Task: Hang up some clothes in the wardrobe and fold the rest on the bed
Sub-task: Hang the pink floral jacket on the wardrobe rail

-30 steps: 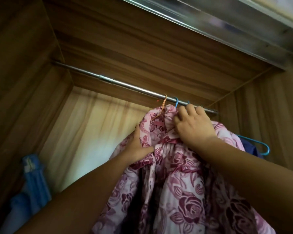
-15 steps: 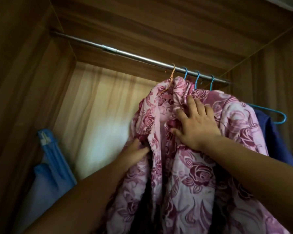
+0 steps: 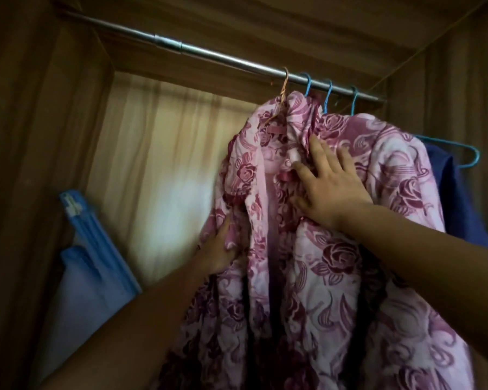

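Robe (image 3: 335, 263), pink with dark roses, hangs in the wardrobe (image 3: 26, 136) from an orange hanger (image 3: 284, 88) hooked over the rail (image 3: 209, 56), toward 1 o'clock in the view. It fills the frame from the centre down to 5 o'clock. Its front is open, with a dark gap between the two edges.

The right hand (image 3: 330, 190) lies flat on the robe's chest just below the collar, fingers straight and spread, tips pointing to 11 o'clock. The left hand (image 3: 220, 249) is at the robe's 9 o'clock edge, touching the fabric. It is blurred and partly behind the cloth, so I cannot tell whether it grips or only presses.

Three blue hangers (image 3: 328, 94) hook over the rail at 3 o'clock of the orange hanger. A navy garment (image 3: 457, 198) hangs just beside the robe at its 3 o'clock. A blue bag (image 3: 96, 249) leans in the wardrobe corner at 8 o'clock, well apart from the robe.
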`<action>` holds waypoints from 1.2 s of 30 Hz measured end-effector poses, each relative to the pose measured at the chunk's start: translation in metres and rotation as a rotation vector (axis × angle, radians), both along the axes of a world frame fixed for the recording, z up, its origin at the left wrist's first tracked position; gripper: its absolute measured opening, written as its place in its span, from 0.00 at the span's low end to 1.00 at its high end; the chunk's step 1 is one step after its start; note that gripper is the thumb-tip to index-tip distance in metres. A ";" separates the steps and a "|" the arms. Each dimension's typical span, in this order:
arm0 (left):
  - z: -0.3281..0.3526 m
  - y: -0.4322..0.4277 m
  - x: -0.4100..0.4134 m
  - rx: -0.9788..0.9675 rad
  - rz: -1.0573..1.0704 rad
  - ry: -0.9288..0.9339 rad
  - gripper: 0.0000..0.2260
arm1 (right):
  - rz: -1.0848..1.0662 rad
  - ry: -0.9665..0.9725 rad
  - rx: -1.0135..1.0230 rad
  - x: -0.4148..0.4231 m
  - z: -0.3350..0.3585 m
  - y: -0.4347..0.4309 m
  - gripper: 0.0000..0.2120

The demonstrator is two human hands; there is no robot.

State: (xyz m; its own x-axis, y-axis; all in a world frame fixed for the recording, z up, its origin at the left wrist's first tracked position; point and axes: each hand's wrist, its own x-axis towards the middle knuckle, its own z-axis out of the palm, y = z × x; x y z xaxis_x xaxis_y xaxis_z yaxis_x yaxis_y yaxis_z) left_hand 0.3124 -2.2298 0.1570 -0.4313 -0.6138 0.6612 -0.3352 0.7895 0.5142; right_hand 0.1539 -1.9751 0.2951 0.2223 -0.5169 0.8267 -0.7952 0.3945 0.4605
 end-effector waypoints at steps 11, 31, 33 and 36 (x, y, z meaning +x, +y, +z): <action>-0.006 0.154 0.077 -0.096 0.350 -0.050 0.26 | 0.279 0.048 0.157 0.031 -0.061 0.044 0.27; -0.166 0.418 0.206 0.425 0.633 -0.651 0.22 | 0.623 -0.403 1.077 0.110 -0.241 0.122 0.16; -0.171 0.439 0.221 0.470 0.684 -0.694 0.13 | 0.621 -0.393 1.098 0.118 -0.254 0.125 0.16; -0.182 0.457 0.257 0.516 0.766 -0.756 0.16 | 0.619 -0.406 1.139 0.139 -0.270 0.138 0.17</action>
